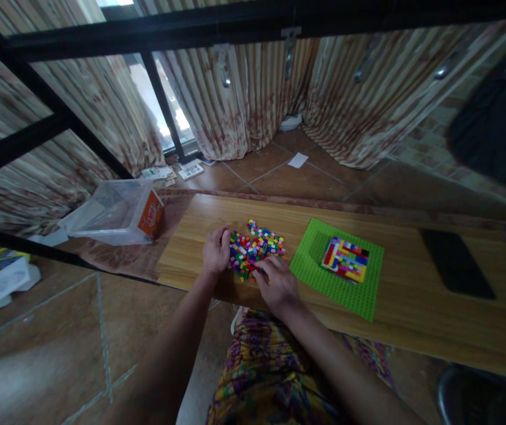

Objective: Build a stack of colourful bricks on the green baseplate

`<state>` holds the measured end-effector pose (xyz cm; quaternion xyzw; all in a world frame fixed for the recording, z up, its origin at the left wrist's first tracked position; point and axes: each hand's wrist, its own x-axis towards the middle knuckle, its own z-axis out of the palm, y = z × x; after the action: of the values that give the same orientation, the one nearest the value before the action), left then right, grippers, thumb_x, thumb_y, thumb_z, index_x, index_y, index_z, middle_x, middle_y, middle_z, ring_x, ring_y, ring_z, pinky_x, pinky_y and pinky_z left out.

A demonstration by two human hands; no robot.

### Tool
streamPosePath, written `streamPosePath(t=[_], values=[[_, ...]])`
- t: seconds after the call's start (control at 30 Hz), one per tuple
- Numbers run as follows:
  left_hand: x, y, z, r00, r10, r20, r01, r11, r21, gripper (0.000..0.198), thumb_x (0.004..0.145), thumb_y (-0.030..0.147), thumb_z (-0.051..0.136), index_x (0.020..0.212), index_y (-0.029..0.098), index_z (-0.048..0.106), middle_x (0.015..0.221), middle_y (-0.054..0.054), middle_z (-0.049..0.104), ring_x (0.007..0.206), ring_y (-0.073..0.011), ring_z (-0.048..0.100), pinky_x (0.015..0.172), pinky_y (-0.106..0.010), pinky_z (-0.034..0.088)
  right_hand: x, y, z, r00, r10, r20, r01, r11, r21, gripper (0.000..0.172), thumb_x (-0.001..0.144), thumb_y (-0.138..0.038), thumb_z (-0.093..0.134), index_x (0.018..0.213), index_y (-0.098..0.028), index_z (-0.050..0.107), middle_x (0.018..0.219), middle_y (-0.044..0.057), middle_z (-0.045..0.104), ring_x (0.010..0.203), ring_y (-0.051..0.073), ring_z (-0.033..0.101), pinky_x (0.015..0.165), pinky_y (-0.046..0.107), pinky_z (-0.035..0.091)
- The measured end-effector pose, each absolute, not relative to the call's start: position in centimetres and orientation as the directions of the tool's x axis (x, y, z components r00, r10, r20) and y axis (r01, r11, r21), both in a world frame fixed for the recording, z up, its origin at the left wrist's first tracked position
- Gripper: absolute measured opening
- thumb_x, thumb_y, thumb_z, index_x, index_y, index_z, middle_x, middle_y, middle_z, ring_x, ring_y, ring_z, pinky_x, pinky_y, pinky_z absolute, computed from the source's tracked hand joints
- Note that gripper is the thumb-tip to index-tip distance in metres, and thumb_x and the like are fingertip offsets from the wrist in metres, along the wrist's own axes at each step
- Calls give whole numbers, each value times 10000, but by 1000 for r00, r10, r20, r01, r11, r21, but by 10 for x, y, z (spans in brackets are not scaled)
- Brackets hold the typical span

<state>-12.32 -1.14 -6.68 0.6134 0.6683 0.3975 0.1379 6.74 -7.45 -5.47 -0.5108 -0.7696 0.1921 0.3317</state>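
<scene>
A loose pile of small colourful toy bricks [257,245] lies on the wooden bench top. My left hand [216,251] rests at the pile's left edge, its fingers stretched and slightly curved against the bricks, holding nothing that shows. Over the pile's near right side, my right hand [279,286] has its thumb and forefinger brought together among the bricks. Whatever is between those fingertips is too small to make out. To the right is a green baseplate [304,257], bearing a low, multicoloured brick block [345,260] built in a rectangle.
A dark flat phone-like slab [456,264] lies on the bench [403,295] at right. Beyond the bench's left end stands a clear plastic bin [115,212] with an orange label. Black metal bars [168,38] cross above, before striped curtains [253,100].
</scene>
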Motion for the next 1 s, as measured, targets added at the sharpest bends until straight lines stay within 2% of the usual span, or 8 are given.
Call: streamPosePath(t=[0.23, 0.3, 0.37, 0.47, 0.57, 0.67, 0.83, 1.0], values=[[-123, -12, -66, -217, 927, 307, 712, -65, 699, 426, 964, 428, 342, 1129, 179, 646, 1112, -105, 689, 1073, -227, 615, 988, -392, 469, 47, -67, -54, -337, 899, 281, 740, 437, -512, 109, 902, -243, 548, 852, -219, 642, 900, 76, 609, 931, 232, 532, 854, 369, 427], [-123, -12, -67, -214, 925, 312, 710, -72, 700, 425, 963, 429, 344, 1127, 180, 647, 1110, -105, 691, 1069, -227, 616, 986, -392, 470, 48, -66, -53, -321, 904, 281, 718, 426, -551, 131, 919, -243, 518, 853, -217, 628, 888, 74, 620, 915, 226, 542, 839, 359, 428], [-123, -12, -67, -210, 926, 312, 709, -75, 701, 426, 963, 428, 344, 1126, 178, 649, 1108, -107, 691, 1069, -227, 616, 988, -391, 469, 52, -67, -50, -263, 926, 270, 665, 377, -645, 153, 936, -250, 480, 876, -212, 615, 867, 66, 635, 878, 212, 565, 811, 337, 434], [-123, -11, -67, -213, 928, 307, 709, -69, 702, 429, 963, 430, 342, 1128, 179, 648, 1114, -108, 689, 1078, -231, 611, 989, -394, 468, 64, -72, -43, -149, 971, 186, 539, 238, -808, 173, 942, -283, 450, 917, -211, 605, 810, 34, 649, 762, 180, 598, 721, 297, 446], [-123, -11, -66, -211, 929, 303, 713, -65, 698, 434, 963, 432, 337, 1130, 178, 647, 1117, -108, 687, 1085, -233, 608, 990, -395, 467, 83, -79, -38, -75, 993, 88, 402, 111, -909, 235, 926, -336, 460, 1061, -206, 602, 848, 25, 674, 710, 164, 614, 679, 284, 463], [-123, -12, -64, -204, 931, 303, 717, -69, 694, 436, 964, 428, 333, 1126, 171, 646, 1109, -115, 688, 1088, -237, 607, 988, -400, 467, 104, -87, -38, -19, 1000, 9, 347, 15, -938, 338, 920, -381, 451, 1160, -201, 606, 809, 22, 676, 664, 159, 610, 665, 291, 478], [-124, -11, -64, -198, 934, 298, 718, -68, 692, 441, 960, 427, 333, 1122, 163, 646, 1110, -124, 688, 1086, -248, 608, 986, -416, 468, 128, -100, -42, 62, 995, -75, 290, -89, -953, 334, 889, -452, 486, 1007, -189, 653, 756, 21, 648, 590, 146, 579, 596, 281, 474], [-125, -9, -67, -202, 929, 309, 712, -78, 698, 434, 955, 434, 341, 1116, 173, 649, 1109, -113, 690, 1077, -236, 611, 994, -407, 466, 129, -106, -43, 126, 983, -133, 153, -152, -977, 342, 865, -495, 509, 983, -197, 626, 674, -13, 591, 483, 120, 517, 455, 246, 418]])
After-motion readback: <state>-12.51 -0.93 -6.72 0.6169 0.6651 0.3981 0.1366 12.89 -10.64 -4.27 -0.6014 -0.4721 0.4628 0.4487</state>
